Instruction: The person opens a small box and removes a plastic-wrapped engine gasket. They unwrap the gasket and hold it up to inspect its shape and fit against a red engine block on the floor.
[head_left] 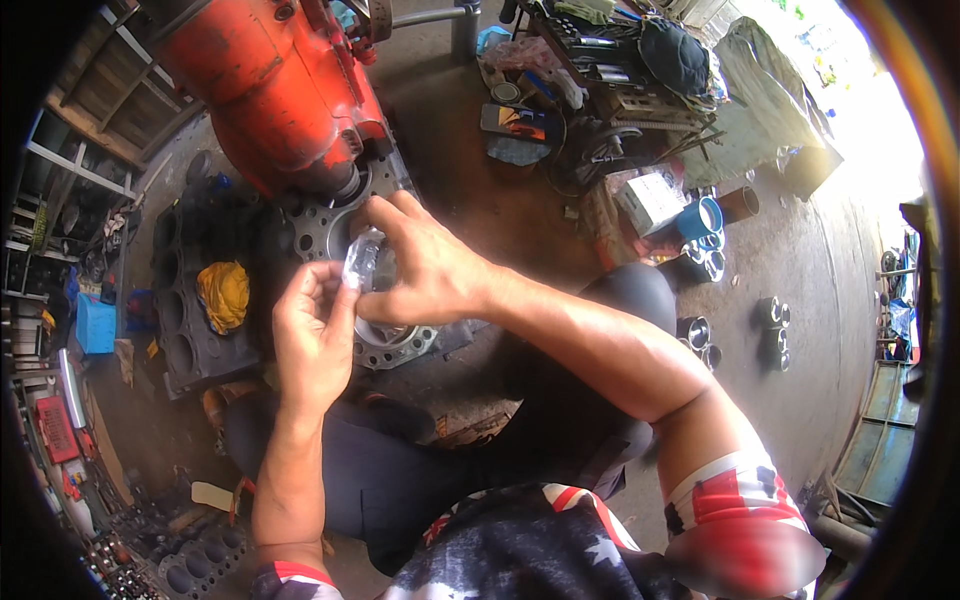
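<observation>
Between my two hands is a small clear, shiny plastic piece (366,258); its exact kind is hard to make out. The thumb and fingers of my left hand (318,325) pinch its lower left side. My right hand (425,258) curls around it from the right, fingertips at the top and thumb low. Both hands are over a grey metal engine block (400,350) with round bores and bolt holes. A large red machine (270,90) stands over the block's far end, its spindle (350,185) close to a bore.
A second, darker engine block (180,350) lies to the left with a yellow cloth (223,296) on it. Metal cylinder sleeves (693,332) and a blue cup (699,218) stand on the floor at right. A tool-laden bench (600,70) is at the far right, near a phone (520,123).
</observation>
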